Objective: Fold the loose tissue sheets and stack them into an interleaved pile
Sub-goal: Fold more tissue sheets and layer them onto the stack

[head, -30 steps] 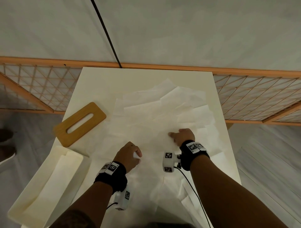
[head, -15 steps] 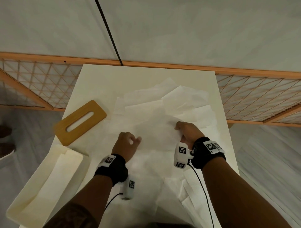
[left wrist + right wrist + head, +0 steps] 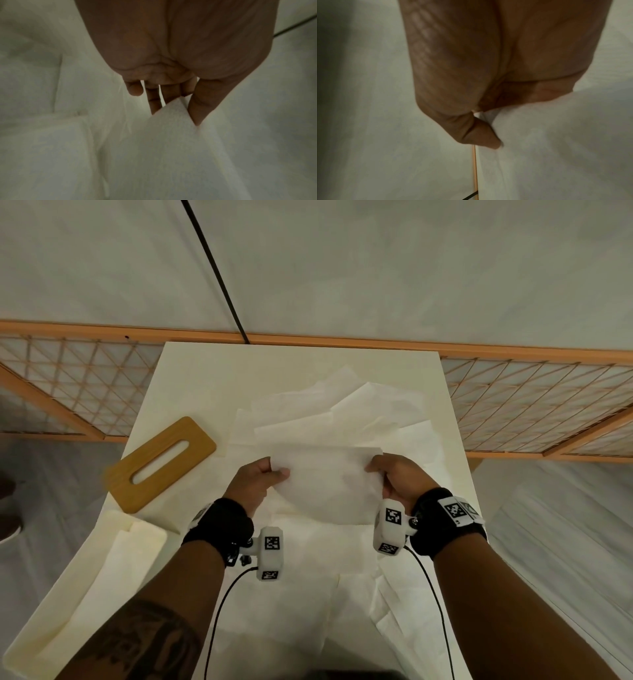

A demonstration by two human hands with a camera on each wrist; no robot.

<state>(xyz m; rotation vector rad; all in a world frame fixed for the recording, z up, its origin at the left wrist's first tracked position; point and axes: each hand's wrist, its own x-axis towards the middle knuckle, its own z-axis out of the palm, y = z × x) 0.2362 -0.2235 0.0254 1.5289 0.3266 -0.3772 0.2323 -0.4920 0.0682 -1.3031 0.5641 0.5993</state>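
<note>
Nearest the person, more loose sheets [image 3: 342, 611] lie flat and overlapping on the bench [image 3: 191, 364], w/ an open cream box [image 3: 44, 628] at the near left corner, pale sheets lying in it. Just beyond, both hands hold one tissue sheet [image 3: 329, 484] up off the pile: left hand [image 3: 255, 479] pinches its left edge btw thumb and fingers, right hand [image 3: 399, 477] pinches the right edge the same way, so the sheet hangs stretched btw them w/ a soft sag. Step in hand looks like making the fold on this one. To do it well, I'd say: keep both pinches level so the top edge stays straight, keep tension light since tissue tears and creases easily, bring edge to edge squarely, then lay it down before pressing the crease. Risk: the sheet dragging others along. Left of the hands lies a wooden slotted lid [image 3: 161, 463]. Farther back, the scattered tissue pile [image 3: 342, 412] spreads toward the bench's far edge, still unfolded; no finished interleaved stack that I can make out.
</note>
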